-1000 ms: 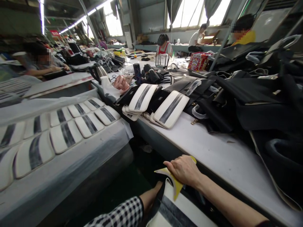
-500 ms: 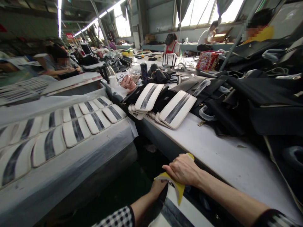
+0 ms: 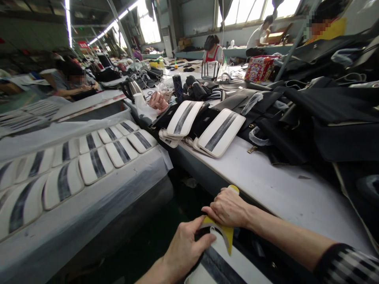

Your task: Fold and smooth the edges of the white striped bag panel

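The tool was grasped in the right hand, its curved edge at the far end of the panel, low in front. The left hand was curled there, grip unclear. The panel was judged light, pliable, best held by its rim.

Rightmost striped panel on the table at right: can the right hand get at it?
Not readily, it seems: the right hand is wrapped around the yellow tool, though nothing visible stands between that hand and the striped panel.

R hand w/ yel tool, L hand nr panel
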Demonstrator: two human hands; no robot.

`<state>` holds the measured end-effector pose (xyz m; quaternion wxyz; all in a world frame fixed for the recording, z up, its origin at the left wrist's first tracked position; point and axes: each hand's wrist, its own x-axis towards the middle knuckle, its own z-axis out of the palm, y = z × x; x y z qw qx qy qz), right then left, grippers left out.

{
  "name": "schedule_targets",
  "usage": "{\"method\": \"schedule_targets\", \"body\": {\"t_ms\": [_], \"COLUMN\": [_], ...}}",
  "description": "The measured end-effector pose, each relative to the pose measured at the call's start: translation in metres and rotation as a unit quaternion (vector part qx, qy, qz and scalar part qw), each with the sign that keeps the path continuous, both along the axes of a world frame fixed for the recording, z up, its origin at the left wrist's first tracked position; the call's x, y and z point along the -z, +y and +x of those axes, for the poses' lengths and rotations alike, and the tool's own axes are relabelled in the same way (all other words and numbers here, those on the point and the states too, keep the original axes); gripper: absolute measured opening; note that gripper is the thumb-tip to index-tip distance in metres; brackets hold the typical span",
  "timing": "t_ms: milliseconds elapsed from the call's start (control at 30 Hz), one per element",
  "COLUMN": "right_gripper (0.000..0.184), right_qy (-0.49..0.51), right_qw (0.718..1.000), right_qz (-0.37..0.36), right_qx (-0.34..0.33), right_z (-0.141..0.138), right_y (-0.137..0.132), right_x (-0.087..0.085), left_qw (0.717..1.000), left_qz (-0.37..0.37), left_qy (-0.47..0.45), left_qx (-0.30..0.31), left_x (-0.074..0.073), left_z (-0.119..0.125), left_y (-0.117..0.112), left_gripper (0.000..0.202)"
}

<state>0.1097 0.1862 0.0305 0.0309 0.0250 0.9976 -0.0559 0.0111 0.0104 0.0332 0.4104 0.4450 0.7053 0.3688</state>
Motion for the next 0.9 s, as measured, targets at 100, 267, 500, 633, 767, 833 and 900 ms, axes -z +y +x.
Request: {"method": "schedule_targets", "body": {"t_ms": [100, 267, 500, 633, 767, 833, 900], "right_gripper": [0.068, 0.066, 0.069, 0.068, 0.07, 0.075, 0.078], "right_qy": [-0.001, -0.005, -0.012, -0.02, -0.035, -0.045, -0.052], "right_qw": [1.0, 1.0, 0.997, 0.992, 0.975, 0.953, 0.923], "right_qz": [-0.005, -0.015, -0.027, -0.044, -0.063, -0.072, -0.086], "right_qx": [-0.005, -0.002, 0.068, 0.117, 0.211, 0.29, 0.371], "right_z": [0.002, 0.007, 0.024, 0.03, 0.046, 0.064, 0.088], "right_y": [0.0, -0.001, -0.029, -0.037, -0.029, -0.021, -0.011], "right_x": [0.002, 0.003, 0.003, 0.003, 0.006, 0.009, 0.011], "left_qw": [0.999, 0.996, 0.995, 0.954, 0.882, 0.908, 0.928], "left_qz": [-0.006, -0.004, 0.006, -0.002, -0.042, -0.043, -0.036], "left_qy": [0.028, 0.077, 0.078, -0.3, -0.468, -0.416, -0.37], "left_qx": [0.018, 0.04, 0.07, -0.022, -0.022, -0.01, -0.008], "left_x": [0.003, 0.007, 0.015, 0.024, 0.032, 0.035, 0.036], "left_z": [0.001, 0.005, 0.005, 0.004, 0.004, 0.004, 0.004], "left_y": [0.0, 0.0, -0.005, 0.002, 0.016, 0.021, 0.024], "left_gripper": [0.017, 0.028, 0.034, 0.052, 0.074, 0.063, 0.052]}}
